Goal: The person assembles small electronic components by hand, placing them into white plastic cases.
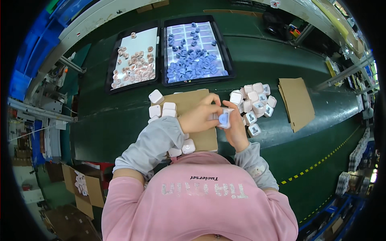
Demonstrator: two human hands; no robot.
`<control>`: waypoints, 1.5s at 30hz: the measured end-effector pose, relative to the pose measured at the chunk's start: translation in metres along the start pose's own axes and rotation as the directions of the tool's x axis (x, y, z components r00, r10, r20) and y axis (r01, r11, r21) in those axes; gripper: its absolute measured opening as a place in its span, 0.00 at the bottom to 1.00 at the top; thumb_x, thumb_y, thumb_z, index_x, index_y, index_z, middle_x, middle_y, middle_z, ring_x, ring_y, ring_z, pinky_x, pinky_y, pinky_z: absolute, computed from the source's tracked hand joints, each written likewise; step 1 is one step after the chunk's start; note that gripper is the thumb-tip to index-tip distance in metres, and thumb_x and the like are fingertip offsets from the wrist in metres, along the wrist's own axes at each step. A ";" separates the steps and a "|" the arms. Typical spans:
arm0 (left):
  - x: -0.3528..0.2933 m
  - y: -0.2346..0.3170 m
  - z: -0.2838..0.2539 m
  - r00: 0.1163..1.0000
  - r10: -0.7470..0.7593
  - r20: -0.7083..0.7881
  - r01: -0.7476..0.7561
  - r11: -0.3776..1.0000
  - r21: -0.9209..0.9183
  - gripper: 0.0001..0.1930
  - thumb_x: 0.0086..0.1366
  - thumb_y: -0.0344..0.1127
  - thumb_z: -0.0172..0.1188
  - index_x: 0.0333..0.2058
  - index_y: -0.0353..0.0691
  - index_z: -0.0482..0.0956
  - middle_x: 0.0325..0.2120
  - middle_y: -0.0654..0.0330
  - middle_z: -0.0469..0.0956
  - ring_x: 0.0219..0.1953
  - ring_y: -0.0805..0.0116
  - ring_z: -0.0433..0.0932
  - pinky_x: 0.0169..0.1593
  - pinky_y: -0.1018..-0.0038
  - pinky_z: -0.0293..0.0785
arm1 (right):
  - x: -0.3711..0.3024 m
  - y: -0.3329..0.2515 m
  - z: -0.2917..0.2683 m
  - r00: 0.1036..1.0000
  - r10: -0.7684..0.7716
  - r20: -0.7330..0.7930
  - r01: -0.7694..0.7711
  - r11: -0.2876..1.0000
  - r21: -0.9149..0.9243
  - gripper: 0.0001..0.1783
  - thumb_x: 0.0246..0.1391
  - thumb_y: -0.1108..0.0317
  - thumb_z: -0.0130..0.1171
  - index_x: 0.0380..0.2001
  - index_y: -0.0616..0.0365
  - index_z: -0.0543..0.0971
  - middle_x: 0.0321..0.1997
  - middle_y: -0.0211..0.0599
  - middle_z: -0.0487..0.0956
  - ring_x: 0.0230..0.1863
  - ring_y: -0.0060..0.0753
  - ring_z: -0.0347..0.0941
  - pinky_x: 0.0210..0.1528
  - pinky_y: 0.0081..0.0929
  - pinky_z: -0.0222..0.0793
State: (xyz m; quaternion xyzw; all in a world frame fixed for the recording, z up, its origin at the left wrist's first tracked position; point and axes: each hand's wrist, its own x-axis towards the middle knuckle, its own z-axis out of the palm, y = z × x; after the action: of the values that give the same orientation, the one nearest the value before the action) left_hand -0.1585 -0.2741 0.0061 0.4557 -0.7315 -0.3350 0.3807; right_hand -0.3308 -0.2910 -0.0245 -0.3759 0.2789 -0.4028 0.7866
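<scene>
Above a brown cardboard sheet (189,98), a small translucent white box (229,113) is held between my hands, with a small rounded blue piece (223,119) showing at it. My right hand (236,130) closes around the box from the right. From the left, my left hand (200,115) has its fingers bent against the box and the blue piece; its fingertips are partly hidden. Several white boxes with rounded corners (156,97) lie along the sheet's left side. More of these boxes (253,96) are heaped right of my hands, some with dark pictures on them.
Farther back stand two black trays, one with pale peach pieces (138,66) and one with blue pieces (193,66). Folded cardboard (296,103) lies on the green table (257,52) at right. An opened carton (82,184) sits low at left. Metal frame posts (341,74) flank the table.
</scene>
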 end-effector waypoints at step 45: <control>-0.009 0.025 -0.004 0.972 -0.205 -0.116 0.154 0.925 -0.348 0.31 0.56 0.22 0.56 0.60 0.37 0.60 0.46 0.54 0.74 0.46 0.65 0.76 0.49 0.72 0.72 | 0.011 -0.012 0.013 0.952 -0.272 0.141 0.301 0.748 -0.592 0.26 0.62 0.60 0.44 0.60 0.58 0.58 0.55 0.43 0.64 0.54 0.34 0.63 0.55 0.27 0.59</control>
State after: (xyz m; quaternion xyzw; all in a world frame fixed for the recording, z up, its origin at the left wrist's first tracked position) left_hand -0.1622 -0.2575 0.0267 0.4730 -0.5876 -0.4533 0.4749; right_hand -0.3200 -0.3001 -0.0088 -0.6553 0.3139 -0.3989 0.5594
